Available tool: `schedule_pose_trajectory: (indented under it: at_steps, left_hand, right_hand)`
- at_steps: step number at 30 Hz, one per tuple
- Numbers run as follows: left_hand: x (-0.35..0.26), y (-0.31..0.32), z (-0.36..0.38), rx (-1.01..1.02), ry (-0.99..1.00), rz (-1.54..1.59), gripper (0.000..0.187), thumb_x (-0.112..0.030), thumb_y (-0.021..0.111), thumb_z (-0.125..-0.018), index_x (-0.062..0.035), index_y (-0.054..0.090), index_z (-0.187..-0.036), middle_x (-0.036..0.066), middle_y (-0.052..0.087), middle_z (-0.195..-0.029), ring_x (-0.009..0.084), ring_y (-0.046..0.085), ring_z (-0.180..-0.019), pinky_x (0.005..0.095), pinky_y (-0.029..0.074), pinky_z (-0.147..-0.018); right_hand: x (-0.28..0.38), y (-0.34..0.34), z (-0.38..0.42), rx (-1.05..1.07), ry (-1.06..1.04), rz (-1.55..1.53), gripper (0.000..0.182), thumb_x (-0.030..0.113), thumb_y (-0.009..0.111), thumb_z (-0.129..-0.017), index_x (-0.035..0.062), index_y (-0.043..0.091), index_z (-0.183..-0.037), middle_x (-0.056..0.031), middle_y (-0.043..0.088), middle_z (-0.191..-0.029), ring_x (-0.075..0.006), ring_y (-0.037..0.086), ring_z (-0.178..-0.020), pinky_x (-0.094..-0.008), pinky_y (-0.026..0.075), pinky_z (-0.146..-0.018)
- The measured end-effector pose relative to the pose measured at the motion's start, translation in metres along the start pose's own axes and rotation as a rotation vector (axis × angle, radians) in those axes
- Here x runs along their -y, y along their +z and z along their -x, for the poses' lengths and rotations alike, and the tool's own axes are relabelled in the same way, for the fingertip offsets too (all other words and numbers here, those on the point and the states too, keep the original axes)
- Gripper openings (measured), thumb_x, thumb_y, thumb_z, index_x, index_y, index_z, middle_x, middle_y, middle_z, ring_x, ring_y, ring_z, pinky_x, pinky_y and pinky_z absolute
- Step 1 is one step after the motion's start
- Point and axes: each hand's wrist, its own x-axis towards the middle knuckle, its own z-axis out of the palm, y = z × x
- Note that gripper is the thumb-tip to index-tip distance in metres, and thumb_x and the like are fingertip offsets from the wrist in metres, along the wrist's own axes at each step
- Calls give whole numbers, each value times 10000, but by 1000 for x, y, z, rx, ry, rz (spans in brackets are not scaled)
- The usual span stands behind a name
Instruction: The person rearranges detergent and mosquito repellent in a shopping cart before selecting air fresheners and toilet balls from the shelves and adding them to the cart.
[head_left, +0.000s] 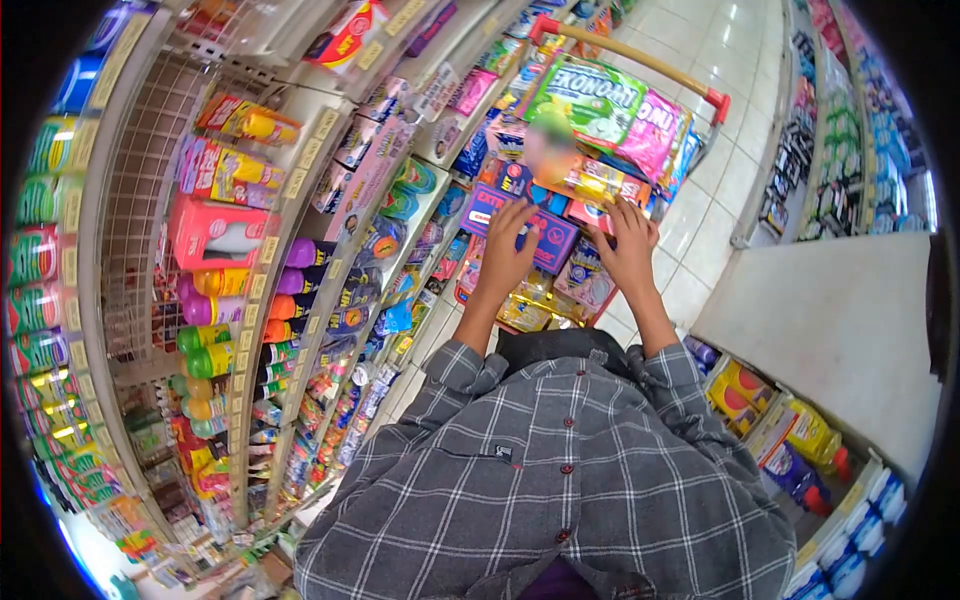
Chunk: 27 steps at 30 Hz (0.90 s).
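My left hand [508,250] rests over a purple box [555,245] with pink edges and "EXTRA" lettering, fingers apart and bent at its upper left. My right hand [628,248] has its fingers spread over the box's right side, their tips at the lower edge of a yellow-and-orange pack [595,182]. Neither hand visibly grips anything. Beyond them lies a green-and-white "EKONOMI" pack [590,100], with a pink pack [655,130] beside it. All these goods sit in a shopping cart [640,62] with a yellow handlebar and red ends. A blurred patch hides part of the pile.
Shelves [250,300] of bottles, boxes and packs rise close on the left. Across the tiled floor [720,190], another shelf [840,120] stands at the right. A white panel [810,300] and yellow and purple bottles [800,450] are near my right side.
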Motion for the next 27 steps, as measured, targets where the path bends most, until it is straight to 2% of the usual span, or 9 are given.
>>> schedule_pose_trajectory:
  at_steps: [4,5,8,10,14,18,19,23,27]
  left_hand:
    - [10,-18,30,-75,-13,37,273,-97,591,-878,-41,639,-1141,164,580,-1250,358,477,-1233,453,340,-1071]
    - [15,-21,36,-73,-26,58,274,-89,593,-874,-41,640,-1139,158,586,-1243,349,481,-1234,446,341,-1073]
    - [35,-29,52,-105,-34,88,275,-50,589,-850,-40,646,-1119,137,606,-1204,318,497,-1225,428,351,-1071]
    - [48,-36,51,-31,-55,189,269,-43,588,-844,-43,650,-1105,134,609,-1188,316,504,-1206,430,357,-1061]
    - [55,-82,37,17,103,136,235,-67,585,-855,-37,652,-1079,114,618,-1148,294,524,-1160,413,384,-1022]
    - [75,-122,39,-40,82,200,209,-99,576,-878,-40,657,-1061,116,636,-1098,288,553,-1112,405,413,-982]
    - [82,-131,42,-42,63,213,206,-105,575,-883,-40,656,-1061,117,638,-1094,290,560,-1099,401,419,-972]
    - [108,-169,59,-26,2,226,220,-136,556,-913,-37,648,-1087,135,649,-1086,314,594,-1040,398,460,-910]
    - [132,-192,77,15,-95,206,236,-154,537,-928,-47,639,-1112,144,653,-1080,326,603,-1032,404,469,-895]
  right_hand:
    - [16,-1,-15,-114,-6,-63,571,342,634,-870,73,481,-1350,-137,468,-1398,-300,410,-1299,-471,253,-1061]
    - [23,-2,-20,-127,-34,-26,590,316,627,-875,105,439,-1394,-131,452,-1410,-298,425,-1287,-473,274,-1053]
    - [39,1,-37,-93,-113,-23,546,288,615,-886,144,464,-1391,-136,473,-1390,-306,449,-1266,-484,295,-1043]
    - [35,13,-45,-71,-94,105,461,240,602,-905,144,520,-1348,-138,517,-1358,-308,482,-1241,-445,330,-1040]
    - [49,10,-48,-67,98,66,422,276,574,-935,130,552,-1330,-161,564,-1303,-327,518,-1203,-417,368,-1024]
    - [38,25,-49,-142,22,-26,453,232,596,-928,92,522,-1352,-197,561,-1286,-368,545,-1147,-432,416,-974]
    - [49,20,-49,-140,65,-54,485,221,613,-921,23,500,-1349,-231,540,-1301,-385,533,-1164,-435,407,-992]
    - [41,26,-41,-218,33,58,530,234,635,-902,-53,484,-1320,-263,538,-1281,-396,524,-1173,-445,398,-1006]
    - [104,16,-59,-303,-64,32,427,177,614,-909,-53,531,-1258,-242,565,-1243,-369,538,-1165,-434,401,-1003]
